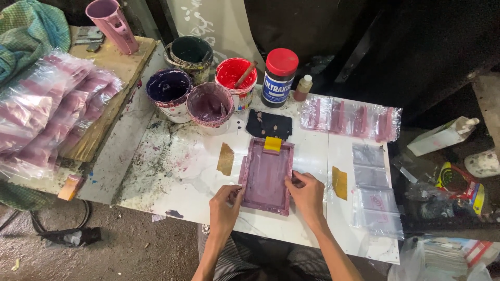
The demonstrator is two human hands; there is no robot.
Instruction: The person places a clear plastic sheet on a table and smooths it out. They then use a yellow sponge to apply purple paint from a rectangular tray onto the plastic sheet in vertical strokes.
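White ink-stained table over gritty concrete floor.

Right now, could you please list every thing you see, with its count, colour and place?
printing frame: 1, purple, table centre
yellow squeegee: 1, at frame's far end
paint tubs: 4, purple, mauve, dark, red, behind frame
jar: 1, dark, red lid, right of tubs
small bottle: 1, brown, beside jar
plastic bags: many, clear-pink, left pile
printed bags: several, right of frame
left hand: on frame's near-left edge
right hand: on frame's right edge
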